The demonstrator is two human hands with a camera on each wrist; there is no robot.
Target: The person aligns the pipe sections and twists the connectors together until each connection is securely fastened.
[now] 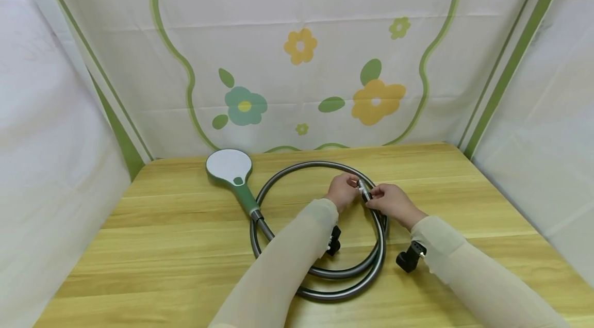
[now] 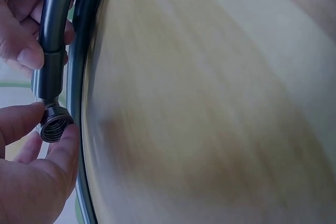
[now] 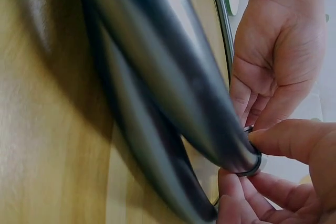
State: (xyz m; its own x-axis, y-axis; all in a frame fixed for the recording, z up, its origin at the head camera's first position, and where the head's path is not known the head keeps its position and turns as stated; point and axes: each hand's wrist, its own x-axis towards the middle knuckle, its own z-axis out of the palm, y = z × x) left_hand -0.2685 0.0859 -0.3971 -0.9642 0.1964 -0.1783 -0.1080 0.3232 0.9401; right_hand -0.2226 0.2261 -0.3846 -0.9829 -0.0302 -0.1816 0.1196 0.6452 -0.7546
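Observation:
A dark grey shower hose (image 1: 325, 272) lies coiled on the wooden table (image 1: 176, 250). One end joins a green shower head with a white face (image 1: 229, 167) at the back left. Both hands meet at the hose's free end, lifted a little over the coil. My left hand (image 1: 353, 189) pinches the threaded nut (image 2: 53, 124) at the tip between thumb and finger. My right hand (image 1: 374, 202) grips the hose (image 3: 173, 98) just behind the nut, with its thumb on the metal ring (image 3: 253, 162). The left hand's palm (image 3: 278, 66) faces the hose end.
A floral cloth backdrop (image 1: 301, 60) hangs behind the table, and white cloth walls close in both sides. Black wrist-camera mounts (image 1: 410, 257) sit on both sleeves. Bare wood shows at the front left and far right of the table.

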